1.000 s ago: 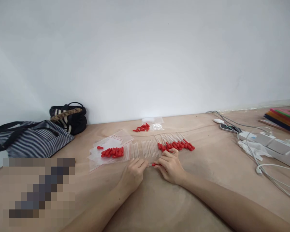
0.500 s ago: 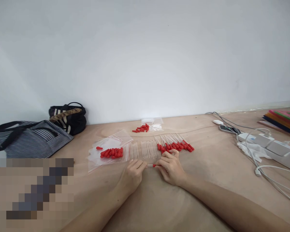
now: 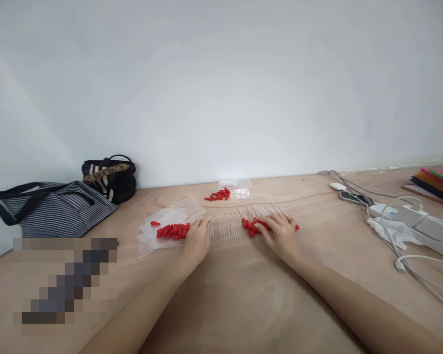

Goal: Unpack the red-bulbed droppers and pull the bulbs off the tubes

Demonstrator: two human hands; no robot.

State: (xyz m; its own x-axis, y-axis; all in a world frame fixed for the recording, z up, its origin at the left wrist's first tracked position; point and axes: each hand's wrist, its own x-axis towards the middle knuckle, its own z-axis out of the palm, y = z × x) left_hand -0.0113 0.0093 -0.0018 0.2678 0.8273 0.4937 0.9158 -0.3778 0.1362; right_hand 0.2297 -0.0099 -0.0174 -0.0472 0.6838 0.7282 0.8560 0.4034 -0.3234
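My left hand (image 3: 198,238) has its fingers pinched together at the left end of a row of thin clear tubes (image 3: 227,227), and a slanted tube (image 3: 214,219) shows at its fingertips. Red rubber bulbs (image 3: 172,231) lie in a pile just left of that hand. My right hand (image 3: 283,237) rests palm down over droppers, clear tubes with red bulbs (image 3: 249,226) on their near ends. Its thumb is apart from its fingers, and it covers many of the bulbs.
Plastic zip bags (image 3: 149,243) lie under the red pile. Farther back are small red pieces (image 3: 218,195) and a clear bag (image 3: 243,184). Striped bag (image 3: 64,209) and black bag (image 3: 123,182) stand left. A power strip (image 3: 433,236), cables and coloured sheets (image 3: 437,182) lie right.
My hands have moved apart and forward from the dropper they held between them. The right went to the dropper row, the left to the loose tubes. The view shifted slightly.
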